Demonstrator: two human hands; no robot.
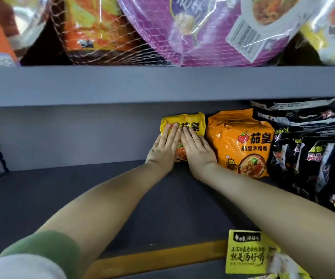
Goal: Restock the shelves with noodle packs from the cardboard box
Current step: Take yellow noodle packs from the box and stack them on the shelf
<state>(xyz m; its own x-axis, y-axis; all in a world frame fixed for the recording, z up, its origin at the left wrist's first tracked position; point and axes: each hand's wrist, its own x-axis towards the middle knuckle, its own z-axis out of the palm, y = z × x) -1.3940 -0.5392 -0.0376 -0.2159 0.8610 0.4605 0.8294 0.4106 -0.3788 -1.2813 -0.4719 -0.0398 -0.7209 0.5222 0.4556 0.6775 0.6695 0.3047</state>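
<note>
Left hand (163, 147) and right hand (196, 148) laid flat with straight fingers, clasping nothing, presses the yellow noodle pack (190, 121) upright at the back of the lower shelf (82, 198), just beside the orange pack (241, 141), probably to seat it in the row.

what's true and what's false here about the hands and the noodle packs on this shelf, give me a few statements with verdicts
1. The left hand and right hand lie flat, fingers straight, on the yellow noodle pack. True.
2. The yellow noodle pack stands to the right of the orange pack. False: it stands to its left.
3. Black packs sit to the right of the orange pack. True.
4. Purple bags fill the space left of the yellow noodle pack. False: that stretch of the shelf shows bare grey board; a purple bag sits on the level above.
</note>
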